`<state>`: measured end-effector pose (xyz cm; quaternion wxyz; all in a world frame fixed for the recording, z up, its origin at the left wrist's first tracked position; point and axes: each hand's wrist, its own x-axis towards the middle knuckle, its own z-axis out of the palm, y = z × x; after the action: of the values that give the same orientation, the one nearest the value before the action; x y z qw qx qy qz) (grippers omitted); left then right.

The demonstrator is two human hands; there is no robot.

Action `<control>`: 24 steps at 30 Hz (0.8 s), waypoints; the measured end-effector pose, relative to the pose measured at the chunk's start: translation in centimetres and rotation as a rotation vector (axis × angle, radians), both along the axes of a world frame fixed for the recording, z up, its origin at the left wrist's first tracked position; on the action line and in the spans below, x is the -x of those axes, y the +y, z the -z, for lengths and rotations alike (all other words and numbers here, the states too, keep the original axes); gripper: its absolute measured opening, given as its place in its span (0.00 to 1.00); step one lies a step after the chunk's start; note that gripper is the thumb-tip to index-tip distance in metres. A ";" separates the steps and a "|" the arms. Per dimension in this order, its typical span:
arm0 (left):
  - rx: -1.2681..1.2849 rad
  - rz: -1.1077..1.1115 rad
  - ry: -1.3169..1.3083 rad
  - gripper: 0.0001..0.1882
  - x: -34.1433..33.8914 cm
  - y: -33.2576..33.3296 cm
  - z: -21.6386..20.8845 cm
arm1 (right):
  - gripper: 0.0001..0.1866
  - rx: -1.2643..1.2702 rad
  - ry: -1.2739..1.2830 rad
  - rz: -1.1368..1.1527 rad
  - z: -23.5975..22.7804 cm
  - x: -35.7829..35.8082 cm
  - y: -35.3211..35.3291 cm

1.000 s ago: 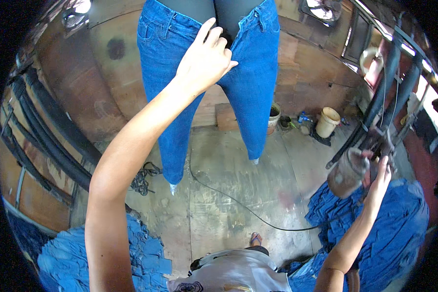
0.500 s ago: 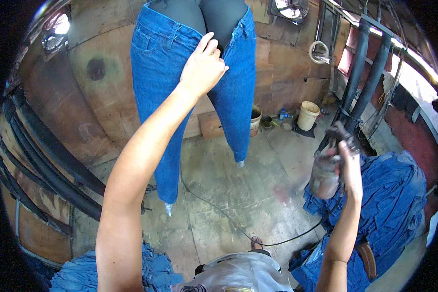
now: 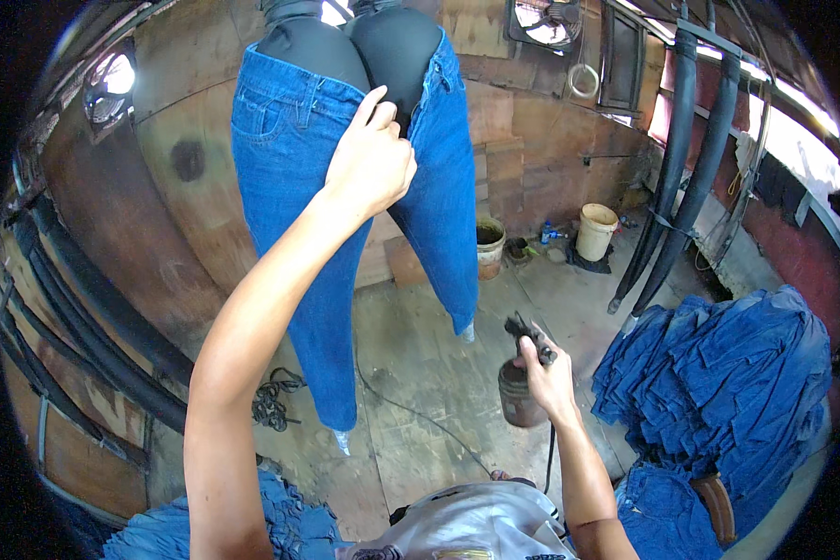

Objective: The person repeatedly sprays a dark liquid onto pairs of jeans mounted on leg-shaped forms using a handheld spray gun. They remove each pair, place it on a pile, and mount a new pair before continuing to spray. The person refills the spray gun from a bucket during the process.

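Observation:
Blue jeans (image 3: pixel 275 187) hang in front of me, pulled over a black leg-shaped form (image 3: pixel 313 51) with the fly spread apart. My left hand (image 3: pixel 371 173) is closed on the jeans at the edge of the open fly, just below the waistband. Lower and to the right, my right hand (image 3: pixel 551 373) grips a spray gun (image 3: pixel 519 397) with a dark, dirty cup under it. The gun is held upright, apart from the jeans. Its cup hides part of the floor.
A dark hose (image 3: pixel 411 413) runs over the floor. Heaped jeans (image 3: pixel 719 373) lie at right, and a second heap of denim (image 3: pixel 294 518) at lower left. A pale bucket (image 3: pixel 595 233) and another bucket (image 3: pixel 490 261) stand by the wall. Black padded legs (image 3: pixel 689 159) hang at right.
My right hand has brought the spray gun leftward and lower, away from the heap at right. The left hand keeps its hold on the jeans; the view has shifted slightly.

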<state>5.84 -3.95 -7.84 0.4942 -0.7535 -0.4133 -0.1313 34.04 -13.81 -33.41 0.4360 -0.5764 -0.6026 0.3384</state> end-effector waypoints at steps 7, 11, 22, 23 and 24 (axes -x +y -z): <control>-0.008 0.061 -0.019 0.13 0.0 -1.8 -0.5 | 0.30 -0.593 0.346 -0.177 -10.7 1.8 0.7; -0.012 0.127 -0.039 0.12 0.5 -2.4 -0.4 | 0.31 -0.592 0.491 -0.229 -12.6 1.4 -0.4; 0.016 0.215 -0.075 0.12 1.1 -4.2 -0.8 | 0.18 0.165 -0.110 -0.160 -0.2 -0.2 1.5; 0.020 0.205 -0.073 0.12 1.2 -4.3 -0.8 | 0.19 0.282 -0.199 -0.129 -0.2 -0.3 1.7; 0.022 0.195 -0.071 0.13 1.5 -4.4 -0.8 | 0.18 0.159 -0.086 -0.171 -0.7 -0.4 1.8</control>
<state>4.33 -8.33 -7.01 0.4556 -0.7905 -0.3566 -0.2008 34.41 -12.01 -32.66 0.3323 -0.5694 -0.6390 0.3962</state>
